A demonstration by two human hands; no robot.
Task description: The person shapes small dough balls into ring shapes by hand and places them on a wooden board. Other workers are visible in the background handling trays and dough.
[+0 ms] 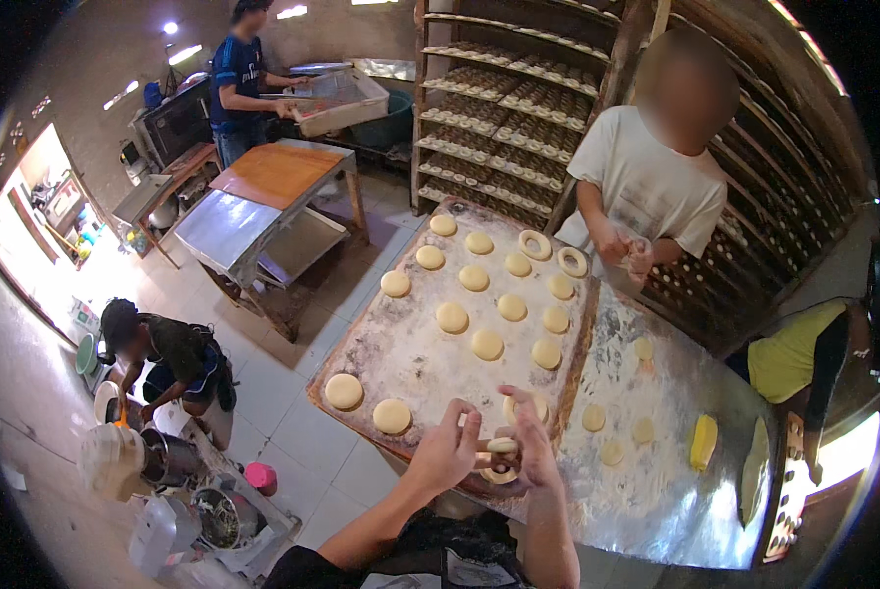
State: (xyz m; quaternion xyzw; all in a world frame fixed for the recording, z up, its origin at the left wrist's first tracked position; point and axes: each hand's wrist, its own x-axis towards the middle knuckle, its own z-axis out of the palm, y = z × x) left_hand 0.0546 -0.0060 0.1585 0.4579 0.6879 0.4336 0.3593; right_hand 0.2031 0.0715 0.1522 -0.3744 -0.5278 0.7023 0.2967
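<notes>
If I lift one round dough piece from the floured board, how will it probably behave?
A dough round probably sags and stretches: the dough ring between the left hand and right hand looks bent. Likely light. Flour on the board should limit sticking.

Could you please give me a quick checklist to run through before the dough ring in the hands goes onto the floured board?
1. Dough ring held by both the left hand and right hand: ok.
2. Hole fully opened: cannot tell, fingers hide it.
3. Bare space on the floured board near the hands: ok.
4. Two finished rings at the far end lie apart from the discs: ok.
5. Loose discs within reach on the metal table: ok.
</notes>
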